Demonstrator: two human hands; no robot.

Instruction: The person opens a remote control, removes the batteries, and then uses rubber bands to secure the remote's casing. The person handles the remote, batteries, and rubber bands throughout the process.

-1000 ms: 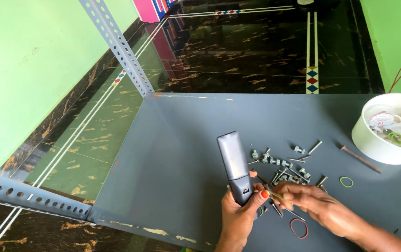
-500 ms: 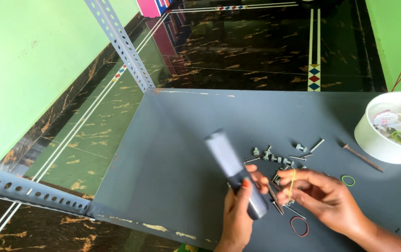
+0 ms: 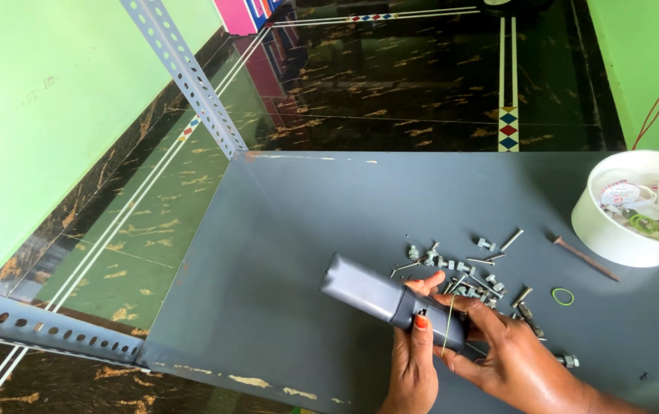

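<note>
Gripping a grey remote-shaped device (image 3: 391, 299) with both hands, a person works over a grey metal shelf (image 3: 283, 222) that fills the lower right of the head view. The device is a long, flat, rounded-edged bar, paler grey along the end that points toward the centre left of the frame and darker at the end buried in the hands; it lies tilted, its free end higher in the picture than its held end, and is lifted just above the shelf surface near the bottom centre.

The left hand (image 3: 414, 360) comes up from the bottom edge, its fingers closed around the darker end, a red-painted thumbnail pressed on the top face. The right hand (image 3: 513, 356) enters from the lower right, fingers curled under and around the same end, pinching a thin yellow-green rubber band (image 3: 447, 322) stretched across the device's body.

Just beyond the hands, in the centre right of the frame, a loose scatter of small bolts and nuts (image 3: 460, 264) lies on the shelf. A green rubber band (image 3: 562, 296) rests flat to their right, and a rusty nail (image 3: 584, 258) lies between the scatter and a white round tub (image 3: 613, 238) at the right edge, which holds assorted small items.

A perforated metal upright (image 3: 184, 73) slants from the shelf's far corner to the top left, and a second perforated rail (image 3: 38, 330) crosses the lower left. A dark patterned floor (image 3: 406, 77) spreads across the top, with a green wall (image 3: 31, 115) on the left.
</note>
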